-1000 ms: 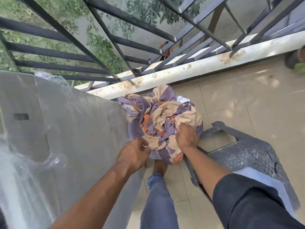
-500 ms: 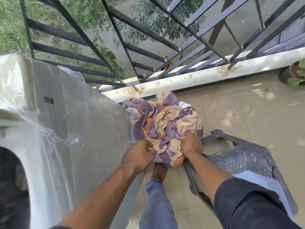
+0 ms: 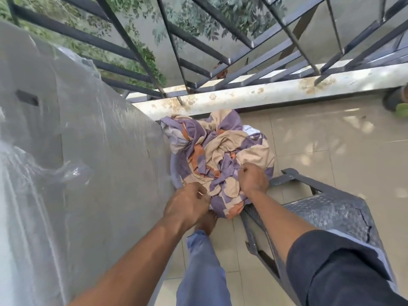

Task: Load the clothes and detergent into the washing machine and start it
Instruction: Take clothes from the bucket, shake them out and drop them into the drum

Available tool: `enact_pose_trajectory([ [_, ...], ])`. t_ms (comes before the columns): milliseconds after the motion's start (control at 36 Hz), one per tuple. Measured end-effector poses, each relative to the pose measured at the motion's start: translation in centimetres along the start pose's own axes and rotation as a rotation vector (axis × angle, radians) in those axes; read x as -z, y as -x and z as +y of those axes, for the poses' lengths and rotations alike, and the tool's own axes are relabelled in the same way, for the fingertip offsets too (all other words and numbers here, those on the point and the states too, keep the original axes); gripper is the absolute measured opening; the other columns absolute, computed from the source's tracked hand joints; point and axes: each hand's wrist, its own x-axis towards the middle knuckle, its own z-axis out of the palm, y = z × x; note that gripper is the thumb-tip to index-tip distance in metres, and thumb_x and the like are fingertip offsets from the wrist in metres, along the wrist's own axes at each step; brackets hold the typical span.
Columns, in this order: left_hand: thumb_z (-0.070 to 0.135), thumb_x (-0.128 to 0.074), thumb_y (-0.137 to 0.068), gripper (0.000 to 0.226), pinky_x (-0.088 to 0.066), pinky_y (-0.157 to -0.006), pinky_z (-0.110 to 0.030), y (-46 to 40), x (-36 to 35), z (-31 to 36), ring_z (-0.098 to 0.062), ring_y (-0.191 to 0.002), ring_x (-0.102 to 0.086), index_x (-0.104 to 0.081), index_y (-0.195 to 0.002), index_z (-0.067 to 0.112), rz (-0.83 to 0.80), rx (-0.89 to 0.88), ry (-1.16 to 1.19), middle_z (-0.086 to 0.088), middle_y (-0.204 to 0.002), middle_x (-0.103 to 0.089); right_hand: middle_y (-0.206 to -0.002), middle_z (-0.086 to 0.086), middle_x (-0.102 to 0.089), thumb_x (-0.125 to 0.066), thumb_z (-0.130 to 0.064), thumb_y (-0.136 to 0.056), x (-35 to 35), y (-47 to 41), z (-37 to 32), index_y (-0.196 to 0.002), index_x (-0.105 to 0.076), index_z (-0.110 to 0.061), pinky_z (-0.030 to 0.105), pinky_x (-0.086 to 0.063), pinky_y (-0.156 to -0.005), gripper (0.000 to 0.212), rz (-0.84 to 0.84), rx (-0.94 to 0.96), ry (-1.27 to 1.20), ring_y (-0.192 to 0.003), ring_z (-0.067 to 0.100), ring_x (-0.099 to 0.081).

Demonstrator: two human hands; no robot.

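- A heap of purple, beige and orange clothes [image 3: 220, 155] fills a lilac tub [image 3: 176, 173] on the tiled floor [image 3: 320, 140], just right of the plastic-wrapped washing machine [image 3: 88, 162].
- The left hand [image 3: 187, 206] is curled shut at the heap's near left edge.
- The right hand [image 3: 252, 178] is fisted, gripping the cloth at its near right.
- A grey chair [image 3: 331, 213] stands beside the tub, on the right.

The clothes [image 3: 218, 160] bury the basket [image 3: 176, 173], showing only a sliver of rim at left. The washing machine [image 3: 77, 151] runs off the left edge, blurred under plastic wrap [image 3: 44, 168]. Both hands' fingertips are hidden.
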Motion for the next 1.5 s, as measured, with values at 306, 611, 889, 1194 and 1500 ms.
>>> enact_pose_trajectory([
  [306,0.033,-0.056,-0.104,0.036,-0.046,-0.092,-0.032,4.9,3.9,2.8,-0.029,-0.126,-0.062,-0.061,-0.138,0.022,0.031,-0.105,0.009,-0.004,-0.138,-0.067,-0.062,-0.005,-0.043,-0.050,-0.027,-0.082,7.1,10.9,-4.3,-0.077,-0.039,-0.019,0.049,-0.042,-0.060,0.014,-0.083,0.198,-0.466,-0.062,0.021,-0.046],
  [611,0.061,-0.058,-0.077,0.077,-0.050,-0.107,-0.040,15.3,11.4,4.7,-0.025,-0.134,-0.060,-0.057,-0.148,0.029,0.137,-0.402,-0.027,-0.001,-0.145,-0.065,-0.061,-0.026,-0.056,-0.064,-0.027,-0.100,19.5,22.8,-10.0,-0.077,-0.047,-0.046,0.021,-0.035,-0.060,0.034,0.107,0.408,-0.448,-0.058,-0.007,-0.048],
  [889,0.056,-0.061,-0.090,0.026,-0.046,-0.075,-0.032,21.3,14.3,3.5,-0.027,-0.106,-0.069,-0.059,-0.101,0.032,0.263,-0.537,-0.174,0.006,-0.104,-0.071,-0.071,-0.017,-0.060,-0.067,-0.022,-0.095,27.0,31.8,-15.0,-0.086,-0.062,-0.022,0.024,-0.044,-0.066,0.011,0.210,0.621,-0.617,-0.067,-0.002,-0.053],
  [1194,0.028,-0.052,-0.108,0.024,-0.054,-0.086,-0.035,24.2,19.0,2.5,-0.021,-0.097,-0.071,-0.071,-0.094,0.033,0.405,-0.643,0.195,0.009,-0.093,-0.077,-0.071,-0.015,-0.054,-0.064,-0.023,-0.096,38.0,38.4,-19.1,-0.084,-0.058,-0.020,0.032,-0.044,-0.067,0.014,0.487,0.869,-0.593,-0.069,0.005,-0.050],
  [1500,0.020,-0.051,-0.107,0.024,-0.045,-0.074,-0.035,31.1,28.3,7.2,-0.010,-0.075,-0.056,-0.061,-0.085,0.019,0.452,-0.957,0.631,0.009,-0.077,-0.063,-0.074,-0.017,-0.054,-0.075,-0.084,-0.058,38.3,40.7,-17.2,-0.102,-0.055,-0.037,0.034,-0.045,-0.063,0.067,0.589,0.617,-0.077,-0.076,0.019,-0.063],
])
